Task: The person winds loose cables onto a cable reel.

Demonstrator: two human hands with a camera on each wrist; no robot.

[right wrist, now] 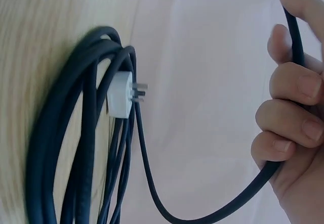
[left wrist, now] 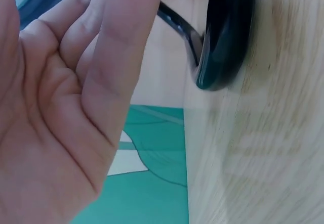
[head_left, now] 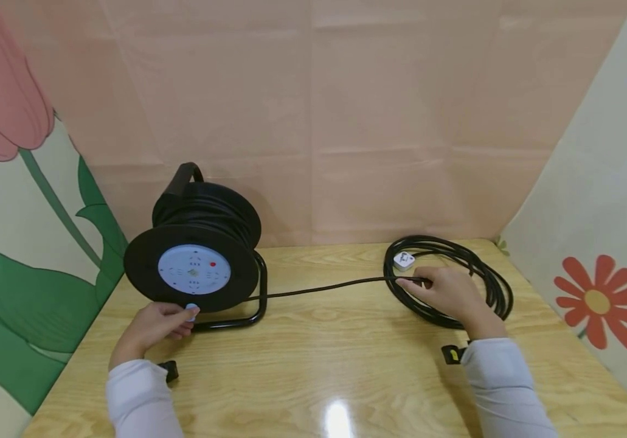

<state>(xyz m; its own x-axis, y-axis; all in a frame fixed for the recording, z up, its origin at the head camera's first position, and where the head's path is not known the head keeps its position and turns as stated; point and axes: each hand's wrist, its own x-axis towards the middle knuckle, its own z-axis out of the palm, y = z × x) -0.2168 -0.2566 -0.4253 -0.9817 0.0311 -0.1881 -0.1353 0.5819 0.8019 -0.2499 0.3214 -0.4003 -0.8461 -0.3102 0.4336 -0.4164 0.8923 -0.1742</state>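
Left-hand grip: forearm extended, pinching the blue knob at the reel's lower edge. Right-hand grip: fingers curled round the black cable. Reel stands left on the table, drum wound with cable; coil lies right, white plug at its inner edge.

reel sits at left on table, its stand on the tabletop. coil lies at right, well apart from reel. plug is within the coil's outline, toward its left side. cable spans the gap between reel and right hand, which is above the coil. left hand is at knob, low on the reel's front. sheet hangs behind both.
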